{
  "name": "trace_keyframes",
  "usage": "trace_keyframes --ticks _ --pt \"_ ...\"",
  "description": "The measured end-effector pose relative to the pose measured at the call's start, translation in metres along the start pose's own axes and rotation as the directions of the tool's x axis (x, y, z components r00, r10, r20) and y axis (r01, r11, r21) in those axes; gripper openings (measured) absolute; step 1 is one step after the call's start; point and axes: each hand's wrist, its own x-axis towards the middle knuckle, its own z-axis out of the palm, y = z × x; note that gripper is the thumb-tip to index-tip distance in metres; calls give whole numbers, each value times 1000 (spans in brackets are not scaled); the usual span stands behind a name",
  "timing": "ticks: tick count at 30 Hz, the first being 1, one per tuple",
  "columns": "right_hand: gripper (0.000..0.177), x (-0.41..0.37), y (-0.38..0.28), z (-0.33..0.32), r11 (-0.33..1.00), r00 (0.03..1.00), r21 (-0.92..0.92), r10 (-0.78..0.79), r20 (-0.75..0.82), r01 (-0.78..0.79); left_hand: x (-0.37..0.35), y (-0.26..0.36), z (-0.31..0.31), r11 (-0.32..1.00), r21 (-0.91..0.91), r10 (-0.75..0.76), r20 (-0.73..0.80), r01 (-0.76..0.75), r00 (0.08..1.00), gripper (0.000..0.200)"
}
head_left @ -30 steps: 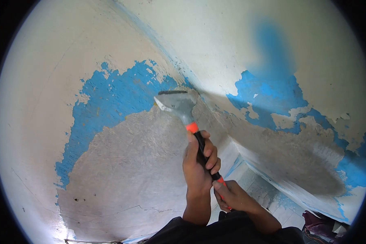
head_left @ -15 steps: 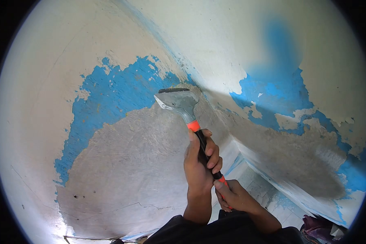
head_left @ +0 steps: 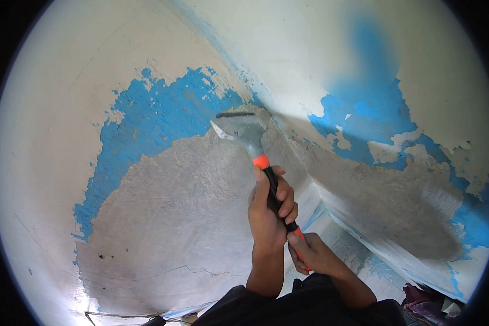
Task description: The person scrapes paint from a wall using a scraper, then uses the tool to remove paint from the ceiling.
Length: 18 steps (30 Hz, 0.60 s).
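Observation:
A long-handled wall scraper [head_left: 242,130] with a grey metal head and a black and orange handle points up at the wall. My left hand [head_left: 269,209] wraps round the black grip just below the upper orange band, thumb along the shaft. Lower down, my right hand [head_left: 311,252] is closed on the orange end of the handle. The head's dark upper edge overlaps the boundary between blue paint [head_left: 152,114] and bare grey plaster [head_left: 163,217], close to the corner of the two walls.
The right wall carries another blue patch [head_left: 364,119] above grey plaster, with cream paint [head_left: 434,65] around it. Pale floor tiles [head_left: 339,247] show below the corner. Purple cloth [head_left: 421,304] lies at the lower right, and a thin dark cord [head_left: 114,314] runs along the bottom left.
The scraper and both hands sit slightly farther right in view, the head a little higher. The wall has shifted slightly too. Both hands keep the same hold.

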Motion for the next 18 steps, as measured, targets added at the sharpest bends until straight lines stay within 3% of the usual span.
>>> trace_keyframes --ticks 4,13,16,18 --pt "54 4 -2 -2 998 1000 -60 -13 -15 12 2 1 3 999 32 15 5 -15 1000 45" --pt "55 6 -9 -4 999 999 5 -33 -4 33 4 4 11 999 45 1 4 -1 1000 39" --pt "54 5 -2 0 995 997 -91 -44 -69 38 3 3 6 999 34 -6 -6 7 1000 40" --pt "53 4 1 4 999 998 -32 -43 -49 42 2 2 1 1000 18 -17 -4 17 1000 40"
